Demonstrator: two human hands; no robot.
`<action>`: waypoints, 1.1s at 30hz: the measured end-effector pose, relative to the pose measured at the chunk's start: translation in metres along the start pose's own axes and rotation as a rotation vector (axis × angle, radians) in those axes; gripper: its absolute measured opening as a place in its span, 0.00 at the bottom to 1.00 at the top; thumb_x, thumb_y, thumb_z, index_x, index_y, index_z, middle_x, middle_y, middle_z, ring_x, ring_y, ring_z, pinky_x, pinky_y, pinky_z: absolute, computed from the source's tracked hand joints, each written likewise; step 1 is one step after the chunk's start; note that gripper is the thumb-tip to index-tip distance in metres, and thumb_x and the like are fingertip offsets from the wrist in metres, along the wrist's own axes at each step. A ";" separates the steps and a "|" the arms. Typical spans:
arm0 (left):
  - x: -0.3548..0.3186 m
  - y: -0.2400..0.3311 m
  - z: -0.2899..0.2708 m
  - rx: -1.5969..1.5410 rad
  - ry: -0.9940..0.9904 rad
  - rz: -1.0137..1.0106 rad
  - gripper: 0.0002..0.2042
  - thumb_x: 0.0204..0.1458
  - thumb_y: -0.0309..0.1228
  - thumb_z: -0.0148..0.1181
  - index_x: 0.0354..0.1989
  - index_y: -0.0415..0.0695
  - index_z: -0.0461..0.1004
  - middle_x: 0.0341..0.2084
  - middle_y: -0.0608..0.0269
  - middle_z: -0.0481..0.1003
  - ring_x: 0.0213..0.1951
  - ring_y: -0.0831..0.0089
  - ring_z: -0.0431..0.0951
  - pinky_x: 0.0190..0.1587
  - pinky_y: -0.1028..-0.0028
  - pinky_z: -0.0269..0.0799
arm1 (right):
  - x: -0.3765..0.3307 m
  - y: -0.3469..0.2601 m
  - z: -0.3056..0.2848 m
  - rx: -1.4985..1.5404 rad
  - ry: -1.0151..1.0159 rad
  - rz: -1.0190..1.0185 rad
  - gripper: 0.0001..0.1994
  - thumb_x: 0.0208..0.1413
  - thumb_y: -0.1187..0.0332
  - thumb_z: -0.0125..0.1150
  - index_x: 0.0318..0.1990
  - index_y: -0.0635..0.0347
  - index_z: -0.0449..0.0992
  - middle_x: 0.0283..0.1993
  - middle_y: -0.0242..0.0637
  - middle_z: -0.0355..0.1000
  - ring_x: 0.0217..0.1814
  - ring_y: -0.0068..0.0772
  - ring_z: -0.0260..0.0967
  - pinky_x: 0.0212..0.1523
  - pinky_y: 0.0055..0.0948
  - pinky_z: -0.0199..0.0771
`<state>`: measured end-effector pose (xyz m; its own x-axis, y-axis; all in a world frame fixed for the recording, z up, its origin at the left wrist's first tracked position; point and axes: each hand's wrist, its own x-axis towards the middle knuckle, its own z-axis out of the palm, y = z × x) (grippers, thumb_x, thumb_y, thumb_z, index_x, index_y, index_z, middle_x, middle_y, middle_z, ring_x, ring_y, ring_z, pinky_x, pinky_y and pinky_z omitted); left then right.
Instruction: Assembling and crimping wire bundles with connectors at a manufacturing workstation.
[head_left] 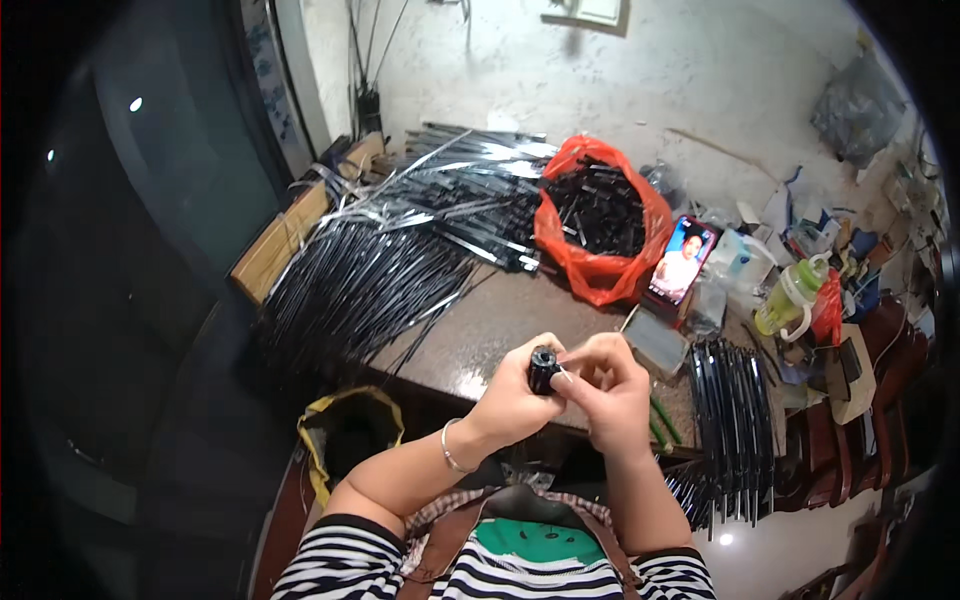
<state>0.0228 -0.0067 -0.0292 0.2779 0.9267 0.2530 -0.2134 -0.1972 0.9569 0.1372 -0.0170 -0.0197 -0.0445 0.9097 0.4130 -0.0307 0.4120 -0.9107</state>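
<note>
My left hand (510, 398) is closed around a short, glossy black cylindrical piece (543, 371), held upright with a dark opening in its top end. My right hand (612, 388) is beside it, thumb and fingers pinched together against the piece's right side. A thin pale glint shows at those fingertips, too small to name. Both hands are above the front edge of the brown table (500, 318). Beyond them stands a red plastic bag (600, 282) with its top spread wide, full of short black pieces (598, 205).
Long black rods (370, 290) and silvery strips (470, 150) are heaped on the left. A lit phone (682, 260) leans beside the bag. On the right are a clear box (655, 342), a green bottle (790, 297), green-handled pliers (664, 420) and more black rods (732, 420) overhanging the edge.
</note>
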 end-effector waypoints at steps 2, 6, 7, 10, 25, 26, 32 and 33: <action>-0.006 -0.007 -0.006 0.089 -0.043 0.034 0.09 0.30 0.21 0.54 0.16 0.43 0.58 0.14 0.73 0.61 0.20 0.88 0.57 0.21 0.87 0.54 | -0.007 0.005 0.002 0.139 -0.034 0.201 0.27 0.28 0.74 0.60 0.42 0.63 0.58 0.28 0.32 0.61 0.29 0.23 0.56 0.29 0.17 0.55; -0.013 -0.001 -0.007 0.267 0.036 0.164 0.10 0.29 0.22 0.55 0.17 0.40 0.58 0.10 0.72 0.59 0.16 0.87 0.56 0.16 0.84 0.53 | -0.008 -0.010 -0.002 -0.741 0.004 -0.552 0.34 0.26 0.72 0.60 0.48 0.65 0.54 0.31 0.36 0.63 0.29 0.29 0.57 0.32 0.26 0.54; -0.018 0.009 -0.005 0.190 0.028 0.113 0.07 0.32 0.20 0.52 0.17 0.41 0.59 0.14 0.70 0.61 0.20 0.86 0.59 0.22 0.85 0.56 | -0.011 -0.014 -0.001 -0.740 0.001 -0.543 0.34 0.26 0.72 0.60 0.48 0.65 0.54 0.31 0.36 0.63 0.29 0.29 0.57 0.32 0.26 0.54; -0.017 0.008 -0.008 0.319 -0.014 0.168 0.06 0.33 0.21 0.52 0.18 0.40 0.60 0.15 0.66 0.61 0.20 0.82 0.59 0.23 0.83 0.56 | -0.019 -0.022 0.009 -0.771 -0.086 -0.767 0.19 0.32 0.76 0.49 0.40 0.64 0.65 0.21 0.31 0.62 0.28 0.28 0.58 0.31 0.26 0.54; -0.015 -0.002 -0.024 0.048 -0.143 0.073 0.12 0.32 0.15 0.54 0.16 0.42 0.57 0.15 0.69 0.60 0.20 0.84 0.58 0.23 0.84 0.56 | -0.090 0.081 -0.097 -1.633 -0.227 0.287 0.27 0.29 0.73 0.54 0.45 0.57 0.58 0.39 0.45 0.53 0.43 0.46 0.50 0.42 0.37 0.53; -0.013 -0.003 -0.023 0.065 -0.172 0.058 0.11 0.32 0.16 0.54 0.16 0.42 0.57 0.15 0.69 0.60 0.19 0.84 0.58 0.23 0.84 0.56 | -0.090 0.078 -0.091 -1.385 -0.182 0.341 0.23 0.28 0.77 0.50 0.41 0.59 0.60 0.35 0.44 0.53 0.40 0.44 0.51 0.40 0.36 0.55; 0.000 0.002 -0.025 0.144 -0.109 0.072 0.11 0.32 0.18 0.56 0.16 0.42 0.57 0.14 0.71 0.60 0.18 0.86 0.57 0.22 0.86 0.55 | -0.063 0.036 -0.056 0.473 0.041 0.802 0.16 0.29 0.76 0.54 0.33 0.65 0.63 0.36 0.40 0.57 0.43 0.35 0.54 0.42 0.29 0.54; 0.001 0.003 -0.028 0.131 -0.065 0.065 0.11 0.33 0.19 0.56 0.16 0.42 0.57 0.14 0.72 0.60 0.18 0.86 0.57 0.22 0.86 0.55 | -0.062 0.026 -0.052 0.279 -0.028 0.636 0.12 0.29 0.75 0.54 0.28 0.63 0.66 0.33 0.38 0.58 0.38 0.30 0.57 0.34 0.22 0.59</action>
<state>-0.0036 0.0027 -0.0302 0.3282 0.8887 0.3200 -0.1105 -0.3003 0.9474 0.1908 -0.0601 -0.0691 -0.1647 0.9666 -0.1963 -0.2458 -0.2330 -0.9409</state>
